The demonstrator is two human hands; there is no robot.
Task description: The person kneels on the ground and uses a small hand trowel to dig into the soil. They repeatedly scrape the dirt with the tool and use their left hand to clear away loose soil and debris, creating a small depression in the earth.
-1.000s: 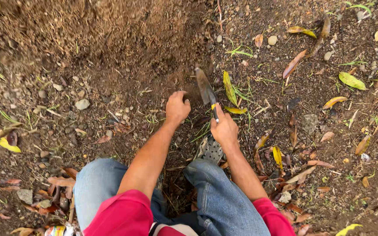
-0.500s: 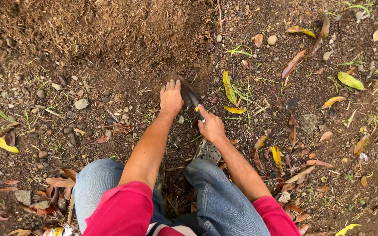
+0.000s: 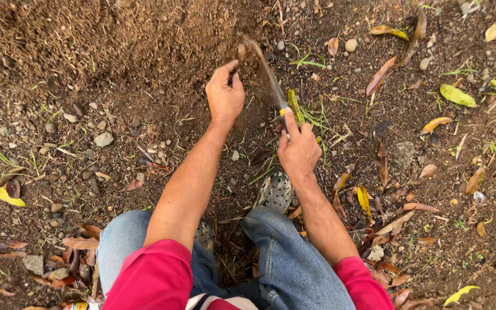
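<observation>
Seen from the head camera, a person crouched over bare, dark soil (image 3: 116,63), both arms stretched forward from rolled red sleeves (image 3: 150,275) and blue jeans (image 3: 294,258).

The right hand (image 3: 298,150) was closed around the handle of a trowel (image 3: 265,72), the fingers wrapped tight and the thumb lying along the yellow grip just below the blade. The blade pointed up and away from the body, tilted, and carried a clump of loose earth (image 3: 249,56) at its tip, lifted clear of the ground.

The left hand (image 3: 225,95) hovered just beside that blade, fingers curled inward and partly bent, the fingertips at or very near the clump of soil; whether they actually touched it could not be told. It held nothing that could be seen.

Below the hands, a grey perforated clog (image 3: 275,192) rested on the ground between the forearms. Fallen yellow and brown leaves (image 3: 457,95) lay scattered to the right, thin green grass blades (image 3: 317,117) sprouted near the trowel, and small pale stones (image 3: 103,139) dotted the dirt to the left.
</observation>
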